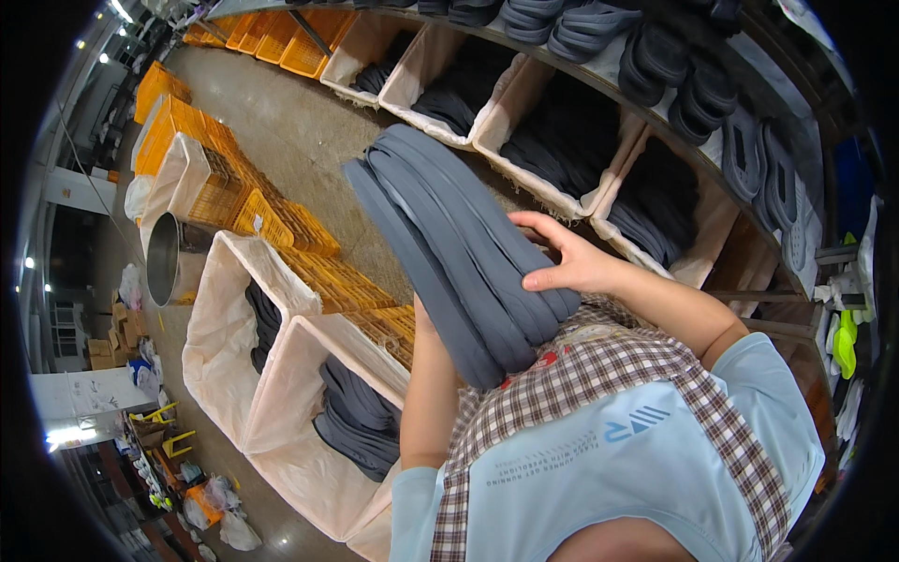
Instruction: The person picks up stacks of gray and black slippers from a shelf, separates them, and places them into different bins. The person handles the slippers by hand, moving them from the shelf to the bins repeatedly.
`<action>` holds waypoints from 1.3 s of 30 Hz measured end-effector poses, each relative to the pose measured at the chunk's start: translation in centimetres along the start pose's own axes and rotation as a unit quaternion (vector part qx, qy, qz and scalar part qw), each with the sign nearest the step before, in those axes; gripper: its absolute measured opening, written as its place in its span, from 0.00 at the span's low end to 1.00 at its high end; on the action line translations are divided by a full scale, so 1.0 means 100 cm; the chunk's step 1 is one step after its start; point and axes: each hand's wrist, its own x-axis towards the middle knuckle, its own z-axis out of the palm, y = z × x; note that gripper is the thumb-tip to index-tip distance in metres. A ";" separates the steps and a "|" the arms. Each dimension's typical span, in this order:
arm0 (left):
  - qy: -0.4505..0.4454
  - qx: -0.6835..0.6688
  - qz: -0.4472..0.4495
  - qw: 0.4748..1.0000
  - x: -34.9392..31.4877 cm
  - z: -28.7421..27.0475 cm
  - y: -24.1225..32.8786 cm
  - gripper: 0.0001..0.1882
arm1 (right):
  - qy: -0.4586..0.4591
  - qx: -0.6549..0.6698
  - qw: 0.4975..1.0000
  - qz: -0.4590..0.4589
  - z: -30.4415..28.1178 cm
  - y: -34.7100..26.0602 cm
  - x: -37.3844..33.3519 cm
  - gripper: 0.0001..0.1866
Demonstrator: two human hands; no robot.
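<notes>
A thick stack of dark grey shoe soles is held tilted in front of my chest, its near end close to the checked apron. The soles lie pressed together, their long edges showing side by side. My right hand grips the stack's right side near the lower end, thumb on top and index finger stretched along the edge. On the other side my left hand supports the stack from below; its fingers are hidden under the soles.
Cloth-lined bins with dark grey soles stand at the left, beside orange plastic crates and a metal drum. More lined bins sit beneath a shelf along the right. On that shelf are stacked grey soles.
</notes>
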 end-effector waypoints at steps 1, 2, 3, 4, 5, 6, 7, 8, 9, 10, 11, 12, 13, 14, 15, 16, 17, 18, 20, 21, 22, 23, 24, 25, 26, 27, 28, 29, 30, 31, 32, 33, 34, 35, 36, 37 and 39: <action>-0.019 -0.020 -0.008 1.000 0.000 0.003 0.002 0.27 | -0.001 -0.016 1.000 -0.004 0.001 0.001 -0.001 0.45; 0.003 -0.024 -0.019 1.000 0.002 0.008 -0.001 0.28 | 0.017 0.002 1.000 -0.005 -0.004 0.002 -0.003 0.44; 0.023 -0.029 -0.029 0.999 0.002 0.011 -0.001 0.28 | 0.018 0.029 0.999 -0.012 -0.003 0.003 -0.005 0.45; 0.044 -0.034 -0.040 0.998 0.003 0.014 -0.002 0.28 | 0.030 0.055 0.998 -0.009 -0.005 0.004 -0.008 0.45; 0.040 -0.019 -0.038 0.998 0.003 0.016 -0.002 0.28 | 0.036 0.084 0.996 -0.015 -0.005 0.005 -0.010 0.45; 0.035 -0.005 -0.037 0.999 0.006 0.016 -0.004 0.28 | 0.041 0.069 0.997 -0.009 -0.006 0.007 -0.012 0.45; 0.030 0.010 -0.036 0.999 0.009 0.016 -0.005 0.28 | 0.041 0.056 0.997 -0.012 -0.007 0.009 -0.014 0.45; 0.024 0.024 -0.036 0.999 0.012 0.015 -0.006 0.29 | 0.038 0.044 0.998 -0.020 -0.007 0.010 -0.015 0.45; 0.018 0.039 -0.037 0.998 0.018 0.014 -0.011 0.29 | 0.048 0.053 0.997 -0.018 -0.012 0.013 -0.018 0.46; 0.015 0.064 -0.055 0.996 0.019 0.013 -0.010 0.29 | 0.047 0.052 0.997 -0.018 -0.012 0.016 -0.020 0.45; 0.016 0.043 -0.038 0.998 0.023 0.012 -0.014 0.28 | 0.050 0.053 0.997 -0.034 -0.015 0.020 -0.022 0.45; 0.021 0.032 -0.038 0.999 0.023 0.011 -0.016 0.27 | 0.046 0.064 0.996 -0.031 -0.016 0.023 -0.023 0.45; 0.025 0.020 -0.036 0.999 0.025 0.012 -0.020 0.27 | 0.044 0.070 0.996 -0.042 -0.019 0.027 -0.025 0.45; 0.027 0.043 -0.043 0.998 0.024 0.013 -0.025 0.28 | 0.043 0.085 0.995 -0.037 -0.021 0.030 -0.027 0.44; 0.022 0.064 -0.053 0.996 0.025 0.015 -0.030 0.30 | 0.039 0.088 0.995 -0.038 -0.024 0.032 -0.028 0.44; -0.008 0.080 -0.062 0.995 0.026 0.018 -0.037 0.32 | 0.028 0.128 0.991 -0.019 -0.027 0.033 -0.030 0.43; 0.016 0.101 -0.067 0.993 0.025 0.019 -0.040 0.32 | 0.043 0.097 0.994 0.006 -0.029 0.031 -0.030 0.43; 0.017 0.106 -0.076 0.991 0.025 0.022 -0.044 0.32 | 0.037 0.137 0.990 0.015 -0.031 0.028 -0.031 0.43; 0.031 0.114 -0.073 0.990 0.022 0.024 -0.045 0.32 | 0.040 0.092 0.994 0.038 -0.036 0.015 -0.035 0.41; 0.036 0.117 -0.073 0.990 0.021 0.022 -0.044 0.32 | 0.039 0.040 0.997 0.043 -0.040 0.007 -0.038 0.36; 0.042 0.118 -0.070 0.990 0.019 0.022 -0.042 0.32 | 0.090 -0.111 0.988 -0.052 -0.048 -0.004 -0.044 0.32; 0.050 0.117 -0.069 0.989 0.020 0.018 -0.039 0.32 | 0.136 -0.272 0.951 -0.065 -0.063 -0.012 -0.043 0.28; 0.052 0.120 -0.069 0.989 0.020 0.017 -0.037 0.32 | 0.231 -0.288 0.925 -0.095 -0.081 -0.021 -0.056 0.24; 0.053 0.119 -0.071 0.989 0.021 0.014 -0.035 0.32 | 0.319 -0.316 0.885 -0.124 -0.109 -0.029 -0.078 0.20; 0.051 0.118 -0.071 0.989 0.023 0.013 -0.033 0.32 | 0.406 -0.326 0.836 -0.175 -0.141 -0.036 -0.096 0.17; 0.049 0.115 -0.072 0.990 0.026 0.011 -0.031 0.32 | 0.525 -0.348 0.766 -0.130 -0.172 -0.040 -0.124 0.16; 0.044 0.110 -0.072 0.990 0.029 0.011 -0.029 0.32 | 0.563 -0.314 0.743 -0.182 -0.212 -0.046 -0.152 0.15; 0.041 0.103 -0.069 0.991 0.033 0.011 -0.026 0.32 | 0.628 -0.424 0.643 -0.112 -0.252 -0.051 -0.183 0.17; 0.037 0.098 -0.068 0.992 0.037 0.011 -0.025 0.32 | 0.651 -0.559 0.512 -0.048 -0.290 -0.050 -0.213 0.18; 0.035 0.092 -0.067 0.993 0.041 0.012 -0.022 0.32 | 0.674 -0.540 0.502 0.048 -0.326 -0.051 -0.243 0.21; 0.030 0.084 -0.066 0.994 0.045 0.013 -0.019 0.32 | 0.670 -0.549 0.467 0.179 -0.353 -0.043 -0.269 0.24; 0.024 0.077 -0.066 0.995 0.050 0.014 -0.016 0.32 | 0.631 -0.530 0.471 0.316 -0.378 -0.036 -0.291 0.27; 0.019 0.069 -0.064 0.995 0.053 0.015 -0.011 0.32 | 0.579 -0.506 0.509 0.387 -0.399 -0.029 -0.311 0.27; 0.013 0.064 -0.060 0.996 0.056 0.016 -0.007 0.32 | 0.587 -0.464 0.518 0.414 -0.415 -0.015 -0.325 0.27; 0.010 0.062 -0.057 0.996 0.057 0.015 -0.003 0.32 | 0.620 -0.418 0.564 0.350 -0.425 0.000 -0.337 0.23; 0.008 0.060 -0.053 0.997 0.058 0.016 0.001 0.32 | 0.645 -0.284 0.626 0.333 -0.433 0.014 -0.351 0.23; 0.006 0.058 -0.047 0.997 0.059 0.015 0.008 0.32 | 0.658 -0.251 0.640 0.307 -0.451 0.035 -0.373 0.23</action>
